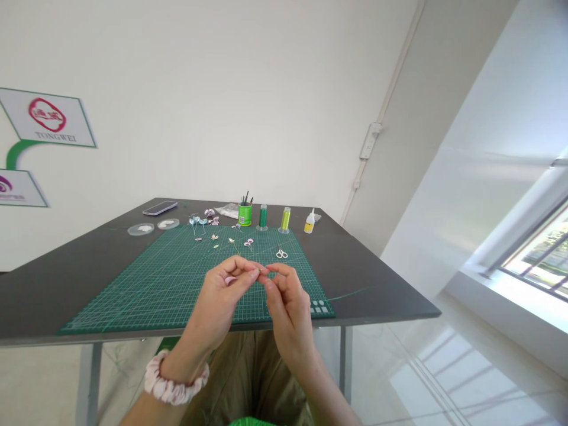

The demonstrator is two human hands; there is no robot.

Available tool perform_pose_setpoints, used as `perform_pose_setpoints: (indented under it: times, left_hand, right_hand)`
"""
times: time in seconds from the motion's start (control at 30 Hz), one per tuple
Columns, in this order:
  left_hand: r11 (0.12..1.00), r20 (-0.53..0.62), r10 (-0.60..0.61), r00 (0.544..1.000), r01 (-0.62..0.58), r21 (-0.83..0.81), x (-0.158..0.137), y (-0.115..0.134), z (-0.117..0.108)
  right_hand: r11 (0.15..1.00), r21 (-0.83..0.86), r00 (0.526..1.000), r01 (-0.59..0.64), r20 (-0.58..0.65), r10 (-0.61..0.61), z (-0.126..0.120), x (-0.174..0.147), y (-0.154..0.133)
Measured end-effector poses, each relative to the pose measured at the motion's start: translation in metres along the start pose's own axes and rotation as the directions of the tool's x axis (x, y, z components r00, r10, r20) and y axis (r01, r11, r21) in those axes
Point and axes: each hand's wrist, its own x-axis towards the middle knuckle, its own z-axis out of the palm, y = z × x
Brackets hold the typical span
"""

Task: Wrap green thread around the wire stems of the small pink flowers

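Over the front part of the green cutting mat [168, 284], my two hands meet fingertip to fingertip. My left hand [226, 293] is closed in a pinch, and a small pale pink petal-like piece [229, 280] shows between its fingers. Thumb and forefinger of my right hand [288, 302] press together beside the left fingertips. Whatever sits in that right pinch is too small to make out. Beyond the hands lie small lilac petal pieces [249, 242], other little petals and white-handled scissors [281, 254].
Along the back stand a green can of tools [245, 214], a dark green thread spool [263, 218], a yellow-green spool [285, 220] and a glue bottle [309, 222]. Blue flowers [198, 221], clear round dishes [141, 229] and a phone [160, 207] are further left.
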Motion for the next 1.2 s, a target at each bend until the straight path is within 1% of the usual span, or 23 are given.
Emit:
perform_pose_setpoints:
  times: [0.13,0.3,0.53,0.63,0.77,0.97,1.2]
  left_hand:
    - [1.0,-0.006,0.007,1.0,-0.007,0.02,0.002,0.003,-0.002]
    - [1.0,-0.014,-0.002,1.0,0.002,0.029,0.004,0.002,-0.007]
    - [0.998,-0.01,-0.011,1.0,0.012,0.065,0.007,-0.007,-0.012]
    - [0.998,-0.008,-0.027,1.0,0.027,0.051,0.009,-0.009,-0.011]
    - [0.998,-0.003,-0.026,1.0,0.026,0.052,0.012,-0.013,-0.011]
    - [0.992,-0.016,-0.027,1.0,0.029,0.125,0.016,-0.016,-0.014]
    - [0.973,-0.05,0.019,0.999,-0.007,0.232,0.017,-0.016,-0.014]
  right_hand:
    - [0.999,0.005,0.999,0.037,-0.019,-0.036,0.003,0.003,0.001]
    - [0.999,0.028,1.0,0.024,-0.014,-0.024,0.007,0.004,0.007]
    - [0.997,-0.044,0.995,0.058,-0.084,-0.061,0.011,0.008,0.009]
    - [0.995,-0.063,0.989,0.077,-0.123,-0.084,0.01,0.011,0.01]
    - [0.992,-0.091,0.985,0.084,-0.146,-0.097,0.009,0.013,0.016]
    - [0.993,-0.107,0.988,0.057,-0.139,-0.072,0.011,0.018,0.02]
    - [0.996,-0.092,0.994,0.008,-0.107,-0.018,0.012,0.022,0.02]
